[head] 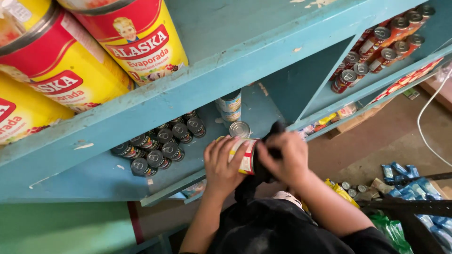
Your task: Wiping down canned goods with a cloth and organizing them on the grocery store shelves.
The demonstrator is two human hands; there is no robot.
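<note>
My left hand grips a can with a red, yellow and white label, held on its side at the front edge of a blue shelf. My right hand presses a black cloth against the can's end. The cloth hangs down below my hands. Just behind the can on the shelf stand a silver-topped can and a blue and white can.
Several dark cans with pull-tab lids cluster on the shelf to the left. Large red and yellow cans stand on the shelf above. Red cans fill the right shelf. Blue packets and small cans lie on the floor.
</note>
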